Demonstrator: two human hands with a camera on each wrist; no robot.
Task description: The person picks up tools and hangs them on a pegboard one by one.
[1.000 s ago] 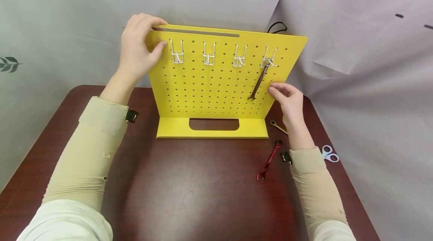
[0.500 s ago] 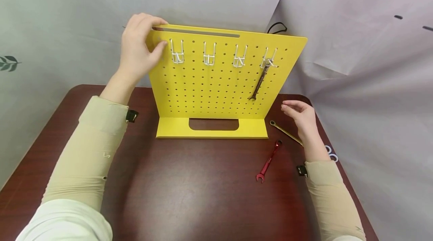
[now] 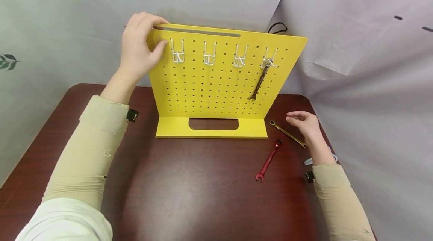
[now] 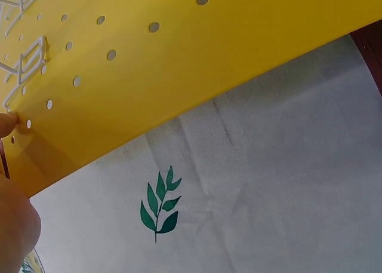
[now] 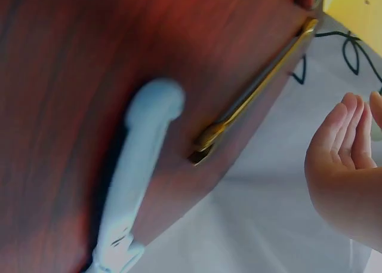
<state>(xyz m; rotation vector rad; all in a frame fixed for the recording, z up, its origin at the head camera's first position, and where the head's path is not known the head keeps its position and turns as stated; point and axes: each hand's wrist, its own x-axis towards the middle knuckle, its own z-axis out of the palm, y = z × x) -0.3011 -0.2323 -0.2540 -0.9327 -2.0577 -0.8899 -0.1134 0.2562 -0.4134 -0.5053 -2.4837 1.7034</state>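
Observation:
My left hand [image 3: 138,43] holds the upper left corner of a yellow pegboard [image 3: 211,98], thumb on the front and fingers over the top edge. A dark combination wrench [image 3: 259,83] hangs tilted from the rightmost white hook [image 3: 269,58]. Off the board's right side, my right hand [image 3: 306,125] hovers with loosely bent fingers and nothing between them. Below it lies a gold combination wrench [image 3: 287,134], apart from the fingers. A red combination wrench [image 3: 268,161] lies nearer the front. Light blue scissors [image 5: 134,171] sit by the right wrist, partly hidden by it in the head view.
Several white hooks [image 3: 209,58] line the board's upper part. Its yellow base [image 3: 172,126] stands on the dark red table [image 3: 189,188]. A grey curtain [image 3: 355,83] hangs behind and to the right. A black cord [image 3: 278,27] loops behind the board.
My right hand has left the board's right edge and moved right and toward me, uncovering the gold wrench. The left hand keeps its hold on the corner.

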